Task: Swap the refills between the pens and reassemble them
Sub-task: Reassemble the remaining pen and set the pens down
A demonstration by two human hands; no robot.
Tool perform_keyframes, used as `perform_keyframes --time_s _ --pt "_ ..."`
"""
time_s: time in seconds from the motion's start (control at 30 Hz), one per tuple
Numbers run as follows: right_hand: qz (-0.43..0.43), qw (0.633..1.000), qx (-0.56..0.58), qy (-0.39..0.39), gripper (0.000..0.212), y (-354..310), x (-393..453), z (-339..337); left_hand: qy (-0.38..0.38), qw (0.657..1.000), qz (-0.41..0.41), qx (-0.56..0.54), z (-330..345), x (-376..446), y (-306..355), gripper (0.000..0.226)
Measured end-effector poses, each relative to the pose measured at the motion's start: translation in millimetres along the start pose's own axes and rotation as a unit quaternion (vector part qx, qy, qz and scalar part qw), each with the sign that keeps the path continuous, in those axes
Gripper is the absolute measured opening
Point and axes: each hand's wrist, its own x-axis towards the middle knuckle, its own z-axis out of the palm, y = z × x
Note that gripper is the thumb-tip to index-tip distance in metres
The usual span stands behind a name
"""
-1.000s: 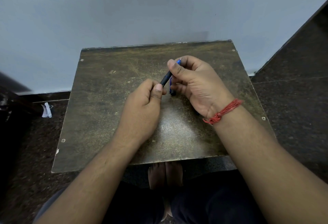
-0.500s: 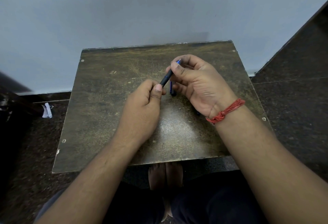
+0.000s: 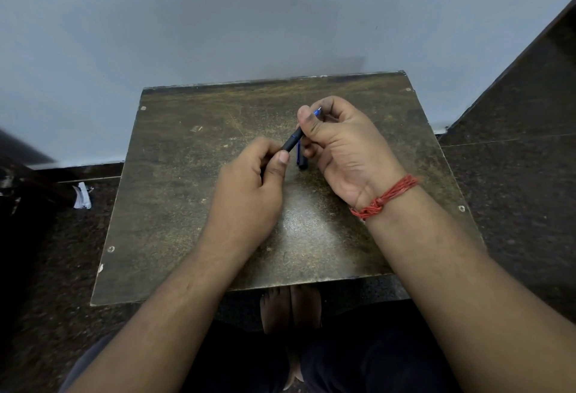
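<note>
Both hands hold one dark pen (image 3: 293, 141) above the middle of a worn brown table (image 3: 174, 199). My left hand (image 3: 249, 193) grips the pen's lower end in closed fingers. My right hand (image 3: 339, 146) pinches the upper end, where a blue tip (image 3: 317, 111) sticks out past the thumb. A second blue and black pen part (image 3: 301, 157) shows just below the right fingers, between the two hands; whether it lies on the table or is held I cannot tell. The rest of both pens is hidden by the hands.
The small table stands against a pale wall (image 3: 249, 18). A red thread band (image 3: 385, 196) circles my right wrist. A white scrap (image 3: 82, 196) lies on the dark floor at the left. Bare feet (image 3: 290, 308) show under the table's near edge.
My right hand has shifted slightly up and right along the pen, exposing a little more of the dark barrel. The left hand has stayed in place.
</note>
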Motion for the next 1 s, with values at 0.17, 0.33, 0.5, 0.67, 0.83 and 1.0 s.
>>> perform_keyframes --time_s 0.17,0.33,0.5,0.67,0.83,1.0 --pt "0.012 0.999 0.019 0.027 0.030 2 -2 5 0.038 0.998 0.027 0.037 -1 -1 2 0.012" --pt "0.020 0.997 0.028 0.063 0.033 3 -3 10 0.059 0.994 0.049 0.079 0 -1 3 0.008" --pt "-0.021 0.998 -0.010 0.066 0.023 6 -3 14 0.067 0.994 0.042 0.078 -1 1 1 0.008" --pt "-0.141 0.907 -0.382 0.107 0.012 -3 4 -7 0.068 0.997 -0.036 -0.010 -3 6 -7 0.018" --pt "-0.148 0.735 -0.658 0.069 0.018 0 -6 -6 0.070 0.987 -0.117 -0.084 -8 10 -13 0.022" --pt "-0.172 0.675 -0.716 0.052 0.025 7 -13 9 0.062 0.980 -0.140 -0.127 -9 10 -13 0.024"
